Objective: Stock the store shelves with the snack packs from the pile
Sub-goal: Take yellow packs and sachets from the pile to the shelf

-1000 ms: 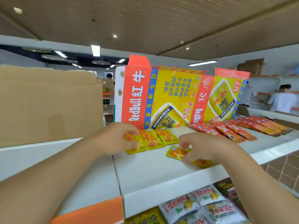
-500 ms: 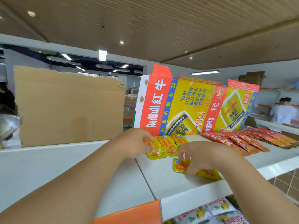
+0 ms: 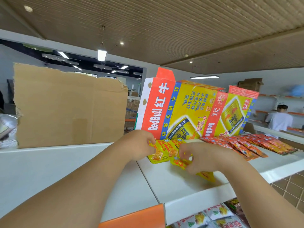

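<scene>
Yellow snack packs (image 3: 162, 152) lie overlapped in a short row on the white top shelf (image 3: 172, 183), just in front of the flattened RedBull carton (image 3: 189, 111). We judge this row barely begun, since we make out only about three packs in it. Our left hand (image 3: 139, 145) pinches the row's left end with curled fingers. Our right hand (image 3: 205, 159) curls round a loose yellow pack (image 3: 206, 176) just beside the row, and the pack's far end sticks out under the wrist. To the right, a longer row of red packs (image 3: 243, 143) is already laid out along the same shelf, so that stretch looks done. White packs (image 3: 218, 211) sit on the shelf below, cut off by the lower edge of the view. How much is left we cannot say, because the pile itself is nowhere in view. Our right hand's fingertips are tucked under and hidden, so we cannot tell exactly how the pack is gripped, and the hand covers the spot where the row ends. Blur smears the print on the yellow packs. Brown cardboard (image 3: 70, 106) stands at the left and blocks whatever lies behind it.
</scene>
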Tool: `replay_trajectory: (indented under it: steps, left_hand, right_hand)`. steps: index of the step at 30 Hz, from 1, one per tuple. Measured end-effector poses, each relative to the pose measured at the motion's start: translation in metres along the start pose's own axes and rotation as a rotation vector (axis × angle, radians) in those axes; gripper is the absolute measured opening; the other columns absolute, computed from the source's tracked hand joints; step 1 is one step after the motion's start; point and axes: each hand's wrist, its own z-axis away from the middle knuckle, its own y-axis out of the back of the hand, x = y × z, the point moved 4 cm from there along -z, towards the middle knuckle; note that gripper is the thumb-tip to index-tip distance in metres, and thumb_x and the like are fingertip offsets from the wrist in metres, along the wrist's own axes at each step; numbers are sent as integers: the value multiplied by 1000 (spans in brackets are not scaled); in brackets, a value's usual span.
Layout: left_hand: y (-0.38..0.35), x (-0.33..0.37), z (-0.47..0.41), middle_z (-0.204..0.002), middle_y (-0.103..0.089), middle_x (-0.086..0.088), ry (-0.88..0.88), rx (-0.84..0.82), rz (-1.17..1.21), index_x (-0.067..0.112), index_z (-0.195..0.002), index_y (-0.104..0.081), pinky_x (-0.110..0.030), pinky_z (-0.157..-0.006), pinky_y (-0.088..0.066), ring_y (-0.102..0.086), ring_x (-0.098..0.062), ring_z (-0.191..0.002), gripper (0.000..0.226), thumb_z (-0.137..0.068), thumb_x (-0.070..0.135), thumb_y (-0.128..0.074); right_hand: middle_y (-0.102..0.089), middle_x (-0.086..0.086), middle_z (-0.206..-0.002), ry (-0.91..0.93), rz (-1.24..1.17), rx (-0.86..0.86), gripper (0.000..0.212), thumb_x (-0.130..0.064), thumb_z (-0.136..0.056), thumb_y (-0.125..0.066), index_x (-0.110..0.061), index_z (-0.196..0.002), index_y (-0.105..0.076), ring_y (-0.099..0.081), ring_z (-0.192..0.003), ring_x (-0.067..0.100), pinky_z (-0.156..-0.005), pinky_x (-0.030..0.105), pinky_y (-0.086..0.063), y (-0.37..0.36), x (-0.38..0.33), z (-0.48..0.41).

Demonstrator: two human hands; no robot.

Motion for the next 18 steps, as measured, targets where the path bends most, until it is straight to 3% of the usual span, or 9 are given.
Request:
replay_trajectory:
  steps: [5, 7, 10, 12, 15, 18]
  left_hand:
    - [1, 1, -2, -107, -63, 13, 19, 22, 17, 38, -110, -69, -31, -86, -54, -61, -12, -97, 28, -82, 41, -73]
    - [0, 0, -1, -106, -63, 14, 27, 25, 30, 39, -108, -69, -31, -85, -54, -61, -11, -96, 26, -82, 41, -74]
    - [2, -2, 1, -107, -63, 14, 37, 29, 51, 38, -109, -70, -29, -85, -53, -61, -12, -97, 26, -83, 40, -74]
    - [3, -3, 2, -107, -64, 14, 40, 30, 50, 38, -110, -70, -30, -86, -54, -61, -12, -98, 27, -83, 40, -74]
    - [3, -5, 3, -108, -64, 13, 37, 23, 42, 38, -111, -70, -30, -87, -54, -61, -13, -97, 29, -82, 39, -74]
    - [1, -3, 4, -110, -64, 12, 28, 11, 43, 38, -111, -69, -28, -86, -53, -61, -13, -98, 29, -83, 38, -73]
  right_hand:
    - [-63, -4, -107, -114, -141, 264, 29, -36, -77, -67, -31, -104, -58, -63, -89, 16, -76, 34, -55, 22, 2, -20]
    - [-61, -3, -96, -158, -145, 315, 28, -37, -79, -66, -26, -103, -59, -59, -80, 14, -65, 30, -49, 23, -2, -36]
    - [-54, -4, -82, -177, -110, 320, 14, -36, -84, -63, -26, -85, -53, -53, -77, 17, -53, 27, -35, 19, -9, -60]
    - [-55, -4, -81, -201, -89, 319, 16, -38, -84, -61, -27, -82, -51, -56, -83, 20, -57, 27, -38, 16, -14, -74]
    - [-62, 0, -93, -247, -47, 303, 26, -41, -81, -59, -22, -99, -60, -61, -92, 24, -72, 30, -50, 4, -15, -90]
    - [-65, 1, -98, -262, -2, 303, 26, -39, -79, -59, -23, -99, -60, -62, -92, 23, -71, 30, -50, -11, -10, -96]
